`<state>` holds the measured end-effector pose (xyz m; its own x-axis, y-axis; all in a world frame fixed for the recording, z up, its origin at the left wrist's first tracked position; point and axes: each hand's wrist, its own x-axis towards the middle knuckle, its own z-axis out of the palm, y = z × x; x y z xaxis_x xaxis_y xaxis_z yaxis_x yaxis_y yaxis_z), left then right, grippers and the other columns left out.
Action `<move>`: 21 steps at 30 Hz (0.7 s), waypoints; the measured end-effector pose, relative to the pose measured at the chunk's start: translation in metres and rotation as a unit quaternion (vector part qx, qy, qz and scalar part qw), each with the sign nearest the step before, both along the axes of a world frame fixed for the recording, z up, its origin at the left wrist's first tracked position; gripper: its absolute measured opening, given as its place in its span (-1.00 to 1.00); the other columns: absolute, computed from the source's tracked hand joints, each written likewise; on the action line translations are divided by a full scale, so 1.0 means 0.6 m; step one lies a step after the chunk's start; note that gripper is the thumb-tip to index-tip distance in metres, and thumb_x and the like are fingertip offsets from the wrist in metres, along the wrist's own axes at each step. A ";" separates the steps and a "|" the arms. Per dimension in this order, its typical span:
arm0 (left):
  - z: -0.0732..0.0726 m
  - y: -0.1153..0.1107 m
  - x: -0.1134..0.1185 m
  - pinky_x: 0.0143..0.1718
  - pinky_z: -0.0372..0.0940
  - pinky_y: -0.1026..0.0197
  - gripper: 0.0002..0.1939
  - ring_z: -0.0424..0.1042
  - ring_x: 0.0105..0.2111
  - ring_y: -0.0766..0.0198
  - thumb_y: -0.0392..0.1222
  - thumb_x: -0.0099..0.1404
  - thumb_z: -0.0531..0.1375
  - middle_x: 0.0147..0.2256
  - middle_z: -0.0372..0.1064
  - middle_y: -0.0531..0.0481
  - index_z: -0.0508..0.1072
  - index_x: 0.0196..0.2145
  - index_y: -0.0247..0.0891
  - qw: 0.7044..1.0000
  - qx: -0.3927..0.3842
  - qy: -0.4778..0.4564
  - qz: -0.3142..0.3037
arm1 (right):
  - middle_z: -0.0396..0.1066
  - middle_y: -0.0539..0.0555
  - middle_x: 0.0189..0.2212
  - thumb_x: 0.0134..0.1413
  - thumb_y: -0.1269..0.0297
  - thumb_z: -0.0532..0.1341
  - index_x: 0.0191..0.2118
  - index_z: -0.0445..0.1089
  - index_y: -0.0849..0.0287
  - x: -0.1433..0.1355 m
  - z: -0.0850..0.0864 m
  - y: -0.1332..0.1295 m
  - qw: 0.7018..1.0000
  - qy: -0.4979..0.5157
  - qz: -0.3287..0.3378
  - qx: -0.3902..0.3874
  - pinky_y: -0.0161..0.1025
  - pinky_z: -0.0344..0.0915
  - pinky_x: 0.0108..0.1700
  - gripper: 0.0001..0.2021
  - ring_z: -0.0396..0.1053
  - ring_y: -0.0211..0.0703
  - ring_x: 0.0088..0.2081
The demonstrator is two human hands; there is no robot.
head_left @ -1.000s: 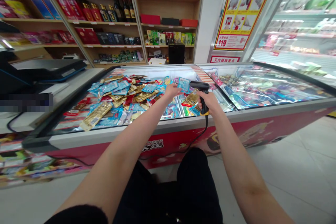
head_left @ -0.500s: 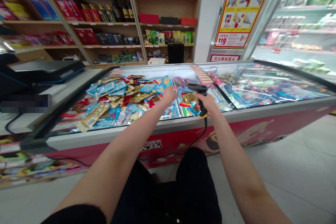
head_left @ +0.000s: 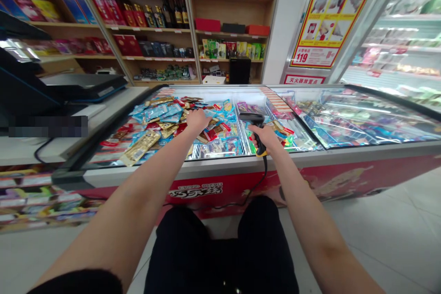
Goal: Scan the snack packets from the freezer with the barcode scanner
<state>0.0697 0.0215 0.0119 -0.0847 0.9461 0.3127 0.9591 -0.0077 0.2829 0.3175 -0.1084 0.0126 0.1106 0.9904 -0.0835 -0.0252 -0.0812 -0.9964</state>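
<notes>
My left hand [head_left: 197,120] is over the heap of ice cream packets [head_left: 164,117], its thumb apart from its bent fingers; the fingertips are partly hidden, and I see nothing held in it. The packets are gold, blue and red, piled on the glass top of a chest freezer [head_left: 203,166]. My right hand [head_left: 264,137] is wrapped round the handle of a black and yellow barcode scanner [head_left: 252,117], its head pointing left above the freezer's middle. A few packets [head_left: 280,127] lie just right of the scanner. A long gold packet [head_left: 140,146] rests near the left front edge.
The scanner's cable [head_left: 257,185] hangs down the freezer's red front. On the left stands a counter [head_left: 74,121] with a dark checkout machine [head_left: 27,82]. Wooden shelves [head_left: 151,30] with boxes and bottles are behind, and a lit display fridge [head_left: 403,50] is at the right.
My left hand has moved left from near the scanner onto the packet heap. My right hand still grips the scanner, a little farther left. The view has shifted slightly.
</notes>
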 end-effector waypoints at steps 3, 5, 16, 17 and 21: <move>-0.002 -0.001 -0.010 0.17 0.23 -0.04 -0.50 0.33 0.19 -0.26 0.04 0.17 0.35 0.00 0.49 -0.41 0.49 -0.02 -0.32 1.000 -0.009 0.005 -0.004 | 0.26 -0.08 -0.71 0.09 0.28 0.33 -0.50 0.25 0.15 -0.026 -0.001 0.005 1.000 -0.014 0.013 0.003 -0.38 0.14 -0.73 -0.74 0.17 -0.33 -0.74; -0.003 -0.001 -0.014 0.16 0.23 0.00 -0.46 0.34 0.18 -0.23 0.03 0.13 0.38 0.03 0.48 -0.40 0.47 0.00 -0.31 1.000 -0.002 0.009 -0.004 | 0.26 -0.08 -0.71 0.09 0.29 0.34 -0.50 0.25 0.15 -0.041 0.000 0.007 1.000 -0.016 0.024 0.006 -0.37 0.14 -0.73 -0.74 0.17 -0.33 -0.74; 0.012 -0.038 -0.058 -0.09 0.39 0.16 -0.75 0.56 -0.19 0.04 -0.28 0.02 0.41 -0.30 0.53 -0.07 0.46 -0.33 -0.23 0.970 -0.011 -0.242 -0.002 | 0.25 -0.08 -0.73 0.11 0.31 0.32 -0.53 0.25 0.15 -0.106 0.020 0.000 0.998 -0.023 0.052 -0.008 -0.36 0.14 -0.71 -0.71 0.16 -0.33 -0.73; 0.015 -0.044 -0.059 -0.14 0.41 0.17 -0.73 0.56 -0.25 0.07 -0.30 0.00 0.41 -0.34 0.50 -0.03 0.44 -0.34 -0.22 0.958 -0.013 -0.287 0.002 | 0.25 -0.08 -0.73 0.11 0.32 0.33 -0.54 0.24 0.15 -0.111 0.022 -0.001 0.998 -0.024 0.053 -0.006 -0.36 0.14 -0.71 -0.71 0.16 -0.33 -0.73; 0.016 -0.059 -0.059 -0.29 0.45 0.18 -0.63 0.54 -0.38 0.16 -0.33 -0.08 0.46 -0.43 0.42 0.06 0.35 -0.39 -0.22 0.888 -0.030 -0.459 -0.002 | 0.25 -0.09 -0.72 0.11 0.33 0.32 -0.53 0.24 0.14 -0.128 0.035 -0.003 0.998 -0.022 0.057 0.006 -0.36 0.15 -0.70 -0.72 0.16 -0.33 -0.72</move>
